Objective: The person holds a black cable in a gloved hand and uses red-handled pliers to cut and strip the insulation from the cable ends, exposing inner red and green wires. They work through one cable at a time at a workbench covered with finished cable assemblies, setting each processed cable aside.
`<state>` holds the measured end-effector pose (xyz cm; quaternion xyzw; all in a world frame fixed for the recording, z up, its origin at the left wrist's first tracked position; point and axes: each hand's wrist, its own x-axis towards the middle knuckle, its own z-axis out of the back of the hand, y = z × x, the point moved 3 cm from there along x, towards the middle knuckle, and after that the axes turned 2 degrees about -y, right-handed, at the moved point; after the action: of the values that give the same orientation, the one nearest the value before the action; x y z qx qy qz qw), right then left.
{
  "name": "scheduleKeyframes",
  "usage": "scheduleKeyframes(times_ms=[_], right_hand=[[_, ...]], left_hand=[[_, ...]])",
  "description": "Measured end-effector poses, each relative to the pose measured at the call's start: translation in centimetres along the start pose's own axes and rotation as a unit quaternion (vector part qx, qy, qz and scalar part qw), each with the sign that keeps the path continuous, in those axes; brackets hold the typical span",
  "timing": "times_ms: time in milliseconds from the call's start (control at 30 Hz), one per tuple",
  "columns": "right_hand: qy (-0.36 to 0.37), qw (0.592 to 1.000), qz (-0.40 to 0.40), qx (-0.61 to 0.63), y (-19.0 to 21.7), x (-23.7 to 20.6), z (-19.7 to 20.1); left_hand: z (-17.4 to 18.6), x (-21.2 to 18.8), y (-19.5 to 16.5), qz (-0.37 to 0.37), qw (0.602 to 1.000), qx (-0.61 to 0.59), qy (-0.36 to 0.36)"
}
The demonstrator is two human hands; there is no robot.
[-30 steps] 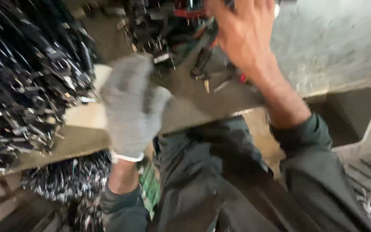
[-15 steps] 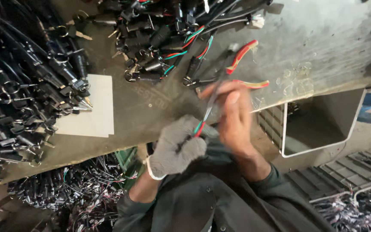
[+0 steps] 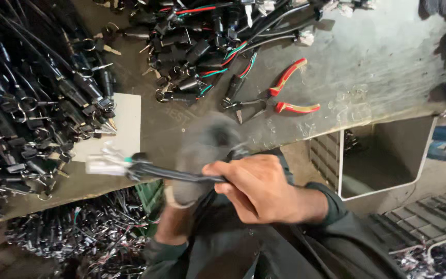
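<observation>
Currently right hand bare, fist closed round black cable bundle, near bench front edge. Left hand gloved, blurred behind cable; grip state unclear. White plug sticks out at 9 o'clock.

Risks, my read: plug snags in black cable heap at 10 o'clock; thin coloured wires tear if yanked.

Pliers at 1 o'clock: steel jaws, glossy red handles. Glove knit, grey. Bench top dull, scuffed.

Bare bench right of pliers; cable heaps crowd left.
</observation>
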<state>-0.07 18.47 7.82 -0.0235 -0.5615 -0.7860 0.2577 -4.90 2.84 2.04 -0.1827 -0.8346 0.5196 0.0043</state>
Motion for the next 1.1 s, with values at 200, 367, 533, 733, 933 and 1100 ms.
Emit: scheduleKeyframes(times_ms=[200,367,533,733,933,1100], right_hand=[[0.059,0.981,-0.051,-0.176,-1.6,1.0,-1.9],[-0.012,0.962,0.026,-0.271,0.0,3.3,2.2],[0.017,0.969,-0.004,0.248,4.5,5.8,4.6],[-0.096,0.844,-0.029,0.528,3.3,4.0,8.0],[-0.261,0.821,0.087,0.5,-5.2,-1.0,9.9],[-0.161,0.968,-0.052,0.183,-6.8,3.7,3.4]], left_hand=[[0.6,-3.1,-1.8,-0.178,0.967,-0.181,-0.01],[1.9,-4.0,-0.7,-0.171,0.966,-0.184,-0.055],[-4.0,-5.0,0.5,-0.041,0.973,0.2,0.111],[-7.0,-5.3,2.7,-0.021,0.951,0.184,0.246],[-1.9,-2.2,0.6,-0.108,0.938,0.262,0.198],[0.5,-1.5,0.4,0.049,0.98,-0.183,0.063]])
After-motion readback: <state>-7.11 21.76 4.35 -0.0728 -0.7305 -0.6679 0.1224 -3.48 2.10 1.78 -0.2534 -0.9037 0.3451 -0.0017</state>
